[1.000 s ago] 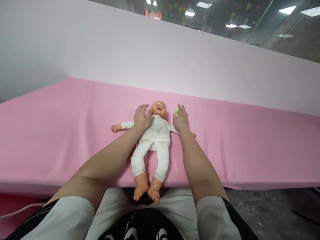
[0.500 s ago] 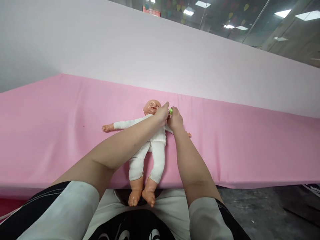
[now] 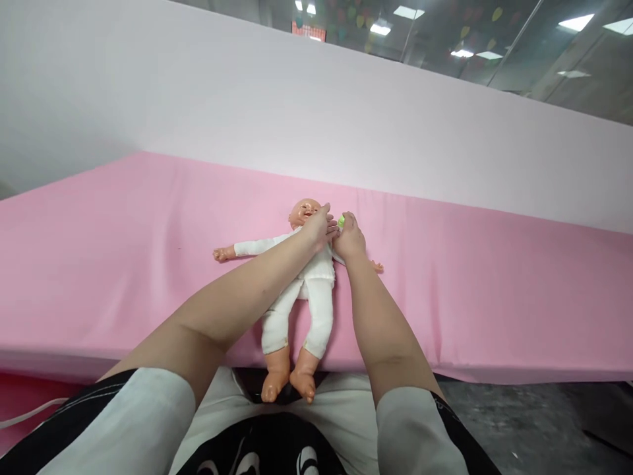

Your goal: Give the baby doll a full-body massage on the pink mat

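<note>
Pink cloth [image 3: 469,290] covered the long table, a paler pink backdrop [image 3: 346,119] rising behind it, glass and ceiling lights beyond. The baby doll [image 3: 306,277] lay face up near the table's front edge in a white suit, bare feet hanging over toward the person's lap. Left hand [image 3: 320,228] reached across the doll's chest, fingers partly curled beside its head; whether it gripped anything could not be told. Right hand [image 3: 350,239] sat just right of the doll's head, pinched closed on a small green object [image 3: 341,221]. Both hands met at that object; judged a fine two-handed adjustment, calling for steady fingertips. No containers in view.
</note>
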The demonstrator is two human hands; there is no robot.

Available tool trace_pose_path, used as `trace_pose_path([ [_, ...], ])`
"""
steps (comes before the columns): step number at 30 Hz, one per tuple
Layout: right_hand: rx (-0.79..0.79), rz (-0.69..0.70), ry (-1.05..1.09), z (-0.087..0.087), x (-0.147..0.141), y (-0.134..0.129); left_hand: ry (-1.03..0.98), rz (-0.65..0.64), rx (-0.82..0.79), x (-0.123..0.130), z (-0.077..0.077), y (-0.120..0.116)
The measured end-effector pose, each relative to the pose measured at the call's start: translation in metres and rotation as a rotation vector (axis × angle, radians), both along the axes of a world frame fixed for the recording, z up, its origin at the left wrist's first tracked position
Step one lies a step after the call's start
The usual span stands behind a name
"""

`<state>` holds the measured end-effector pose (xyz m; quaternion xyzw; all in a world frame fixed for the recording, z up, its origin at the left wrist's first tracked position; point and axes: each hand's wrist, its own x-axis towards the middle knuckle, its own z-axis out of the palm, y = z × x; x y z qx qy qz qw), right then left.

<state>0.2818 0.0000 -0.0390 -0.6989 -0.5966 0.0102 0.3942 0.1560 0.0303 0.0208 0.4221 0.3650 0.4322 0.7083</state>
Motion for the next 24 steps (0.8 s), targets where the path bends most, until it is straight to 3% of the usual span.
trace_pose_path([
  [5, 0.132, 0.006, -0.051, 0.017, -0.009, -0.010, -0.186, 0.022, -0.017, -0.062, -0.003, -0.019],
  [8, 0.227, 0.186, -0.108, 0.037, -0.039, -0.022, -0.237, 0.059, 0.014, -0.091, -0.008, -0.024],
  [10, 0.165, 0.449, -0.213, 0.049, -0.067, -0.032, -0.258, 0.070, 0.023, -0.101, -0.009, -0.025],
  [12, 0.066, 0.619, -0.295, 0.056, -0.092, -0.041, -0.279, 0.043, 0.011, -0.105, -0.008, -0.025],
  [15, -0.079, 0.652, -0.325, 0.058, -0.115, -0.050, -0.282, -0.025, 0.004, -0.111, -0.004, -0.021],
  [18, -0.163, 0.643, -0.341, 0.057, -0.123, -0.057, -0.307, 0.013, 0.044, -0.125, -0.004, -0.010],
  [24, -0.116, 0.833, -0.352, 0.061, -0.145, -0.075, -0.230, 0.073, 0.097, -0.139, -0.007, -0.001],
])
